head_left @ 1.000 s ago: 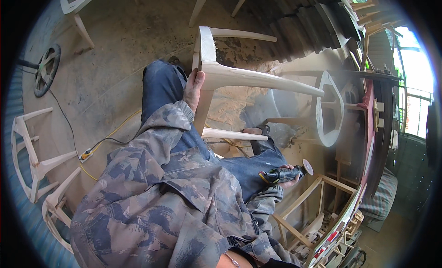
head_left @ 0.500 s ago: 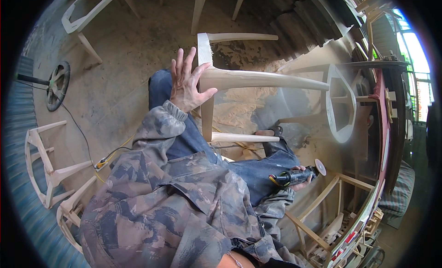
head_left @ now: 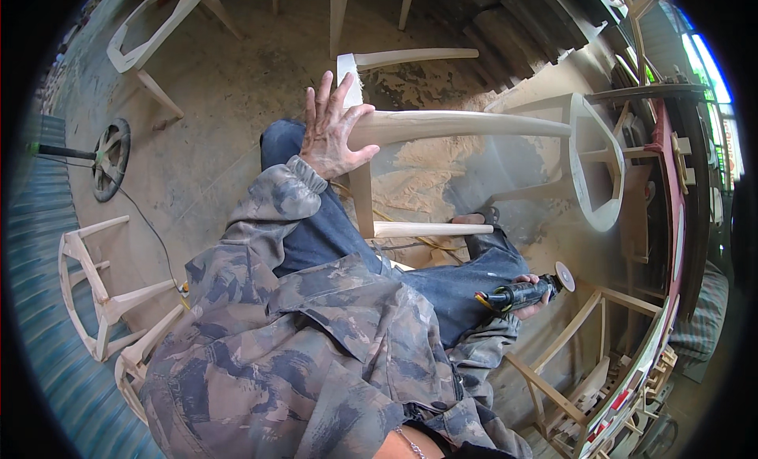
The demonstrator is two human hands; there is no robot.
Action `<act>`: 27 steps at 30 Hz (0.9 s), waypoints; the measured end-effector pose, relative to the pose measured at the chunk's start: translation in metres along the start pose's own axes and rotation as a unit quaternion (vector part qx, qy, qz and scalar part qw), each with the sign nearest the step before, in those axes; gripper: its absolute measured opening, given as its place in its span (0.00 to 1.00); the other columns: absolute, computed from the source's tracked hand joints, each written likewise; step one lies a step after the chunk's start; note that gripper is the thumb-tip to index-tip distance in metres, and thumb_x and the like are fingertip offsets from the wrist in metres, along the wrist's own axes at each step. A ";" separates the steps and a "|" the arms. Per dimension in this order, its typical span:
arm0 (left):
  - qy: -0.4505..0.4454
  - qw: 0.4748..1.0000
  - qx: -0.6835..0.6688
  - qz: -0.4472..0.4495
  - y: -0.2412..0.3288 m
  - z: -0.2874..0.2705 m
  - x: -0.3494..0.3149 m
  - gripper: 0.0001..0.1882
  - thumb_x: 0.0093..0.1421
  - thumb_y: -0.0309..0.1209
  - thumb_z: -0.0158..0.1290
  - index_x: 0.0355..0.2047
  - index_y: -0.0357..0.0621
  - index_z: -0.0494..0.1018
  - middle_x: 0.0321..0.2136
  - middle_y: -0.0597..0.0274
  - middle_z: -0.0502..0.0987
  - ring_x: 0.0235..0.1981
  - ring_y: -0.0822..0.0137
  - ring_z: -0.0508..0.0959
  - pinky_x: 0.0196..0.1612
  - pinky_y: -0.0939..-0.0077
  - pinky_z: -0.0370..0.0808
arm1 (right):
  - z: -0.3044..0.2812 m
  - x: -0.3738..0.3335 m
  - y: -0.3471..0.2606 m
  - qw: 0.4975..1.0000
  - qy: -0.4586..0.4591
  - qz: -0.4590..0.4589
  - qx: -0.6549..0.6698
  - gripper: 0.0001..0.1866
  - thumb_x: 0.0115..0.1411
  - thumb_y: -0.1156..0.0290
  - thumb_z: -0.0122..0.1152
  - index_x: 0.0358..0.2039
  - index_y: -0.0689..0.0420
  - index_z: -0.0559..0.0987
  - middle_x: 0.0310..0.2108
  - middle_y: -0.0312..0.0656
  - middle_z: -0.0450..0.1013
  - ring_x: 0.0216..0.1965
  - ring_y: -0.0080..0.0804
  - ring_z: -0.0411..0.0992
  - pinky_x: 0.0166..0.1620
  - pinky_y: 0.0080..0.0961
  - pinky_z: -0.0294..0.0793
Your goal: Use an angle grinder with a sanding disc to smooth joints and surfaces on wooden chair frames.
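An unfinished pale wooden chair frame (head_left: 466,123) lies on its side in front of me, with legs pointing to the right. My left hand (head_left: 332,135) rests on its near left joint, fingers spread and thumb apart. Low on the right, my right hand (head_left: 538,303) is wrapped round the black body of an angle grinder (head_left: 517,295). The grinder's pale round disc (head_left: 564,277) faces away from the chair, apart from it. My right fingers are partly hidden behind the tool.
More wooden chair frames (head_left: 103,301) stand at the left by blue corrugated sheeting (head_left: 39,364). A black-rimmed wheel (head_left: 110,159) is on the left. Dark stacked boards (head_left: 505,44) lie at the far right; wooden framing (head_left: 564,333) stands beside the grinder. Sawdust (head_left: 418,171) covers the floor.
The whole view has shifted slightly, so most things sit further right. My left hand stays on the chair's joint, and my right hand keeps the grinder low at the right.
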State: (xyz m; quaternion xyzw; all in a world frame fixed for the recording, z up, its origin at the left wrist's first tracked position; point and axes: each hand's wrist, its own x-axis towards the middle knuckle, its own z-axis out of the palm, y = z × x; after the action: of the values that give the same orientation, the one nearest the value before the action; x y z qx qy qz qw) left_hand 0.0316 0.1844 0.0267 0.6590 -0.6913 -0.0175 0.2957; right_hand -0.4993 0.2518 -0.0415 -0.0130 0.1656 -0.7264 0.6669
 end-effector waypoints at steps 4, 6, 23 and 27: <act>-0.015 1.000 -0.005 0.016 -0.002 -0.001 0.002 0.34 0.40 0.46 0.66 0.49 0.53 0.71 0.67 0.52 0.45 0.69 0.45 0.36 0.66 0.40 0.34 | -0.007 0.001 -0.004 1.000 0.009 0.002 -0.007 0.22 0.52 0.62 0.63 0.39 0.64 0.67 0.35 0.44 0.68 0.38 0.35 0.69 0.48 0.35 0.71; -0.024 1.000 -0.008 0.010 -0.007 0.002 0.000 0.35 0.40 0.45 0.66 0.50 0.54 0.70 0.67 0.51 0.45 0.69 0.45 0.36 0.66 0.41 0.35 | 0.003 0.001 0.002 1.000 -0.006 0.003 -0.026 0.22 0.52 0.61 0.62 0.39 0.64 0.67 0.35 0.44 0.68 0.38 0.36 0.69 0.48 0.35 0.71; 0.080 0.834 -0.420 -0.350 0.007 0.057 -0.053 0.48 0.54 0.46 0.62 0.62 0.31 0.49 0.61 0.40 0.53 0.63 0.56 0.56 0.63 0.64 0.57 | 0.000 -0.004 0.004 0.997 0.041 -0.057 -0.023 0.22 0.55 0.60 0.61 0.39 0.63 0.66 0.34 0.43 0.66 0.37 0.33 0.68 0.46 0.32 0.73; -0.004 0.920 -0.327 -0.216 0.003 0.080 -0.058 0.39 0.54 0.40 0.64 0.56 0.31 0.57 0.46 0.49 0.69 0.47 0.60 0.71 0.51 0.69 0.68 | 0.005 -0.002 0.014 1.000 0.013 0.012 0.003 0.24 0.52 0.61 0.63 0.40 0.62 0.65 0.34 0.44 0.65 0.36 0.34 0.67 0.47 0.35 0.71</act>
State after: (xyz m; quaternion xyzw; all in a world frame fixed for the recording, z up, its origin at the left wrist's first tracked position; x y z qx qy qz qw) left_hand -0.0084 0.2092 -0.0600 0.6587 -0.4891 -0.3088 0.4812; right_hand -0.4847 0.2521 -0.0395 0.0002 0.1720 -0.7192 0.6732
